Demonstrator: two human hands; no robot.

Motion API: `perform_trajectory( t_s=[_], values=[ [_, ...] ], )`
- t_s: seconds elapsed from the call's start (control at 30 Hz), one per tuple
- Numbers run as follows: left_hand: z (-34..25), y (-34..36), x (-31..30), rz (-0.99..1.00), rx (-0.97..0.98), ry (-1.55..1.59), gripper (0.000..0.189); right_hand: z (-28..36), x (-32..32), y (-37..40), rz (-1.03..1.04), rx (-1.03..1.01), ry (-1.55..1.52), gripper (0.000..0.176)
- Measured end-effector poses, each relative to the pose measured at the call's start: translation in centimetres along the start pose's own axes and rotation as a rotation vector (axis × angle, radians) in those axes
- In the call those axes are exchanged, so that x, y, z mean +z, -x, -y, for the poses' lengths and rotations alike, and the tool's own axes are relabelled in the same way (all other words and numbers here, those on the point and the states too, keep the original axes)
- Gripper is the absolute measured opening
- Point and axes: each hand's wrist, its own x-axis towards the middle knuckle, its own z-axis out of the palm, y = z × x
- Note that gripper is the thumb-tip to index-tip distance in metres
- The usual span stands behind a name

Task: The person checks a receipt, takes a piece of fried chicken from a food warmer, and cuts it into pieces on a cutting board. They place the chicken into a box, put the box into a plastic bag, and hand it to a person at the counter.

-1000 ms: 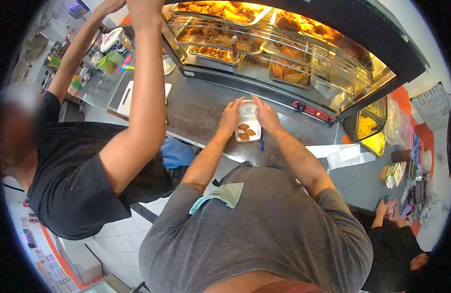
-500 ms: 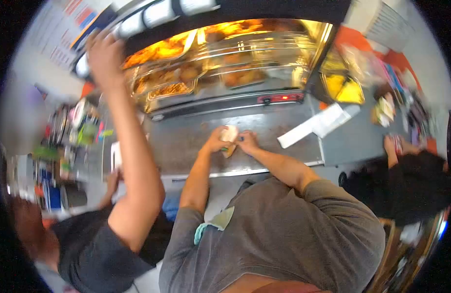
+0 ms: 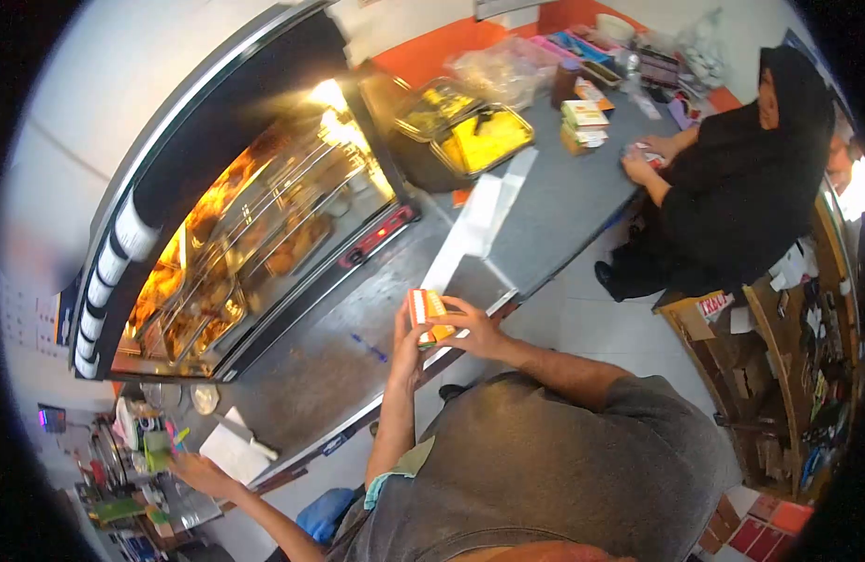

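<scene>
A small orange, yellow and white cardboard box is held up over the counter's front edge. The fingers of my left hand wrap round its left side and base. On the other side, my right hand grips the same box, thumb and fingers pressed to its edges. A blue pen lies on the metal counter, left of my hands. Just beyond the box, a long white paper strip lies across the counter.
The lit food warmer stands along the counter's back. Trays of yellow food and stacked small boxes are farther right. A co-worker in black stands at right; another person's hand reaches over a white board with a knife.
My view has swung to the right. The box has come up off the counter between both hands. The blue pen has left my right hand and lies on the counter.
</scene>
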Motion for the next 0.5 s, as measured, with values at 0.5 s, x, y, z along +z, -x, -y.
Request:
perform_trajectory(
  t_s=[0.5],
  values=[
    [8.3,-11.9,30.2,0.366,-0.252,-0.002,0.063,-4.1,-28.8,12.0,-0.438,0.093,0.368,0.019]
  ],
)
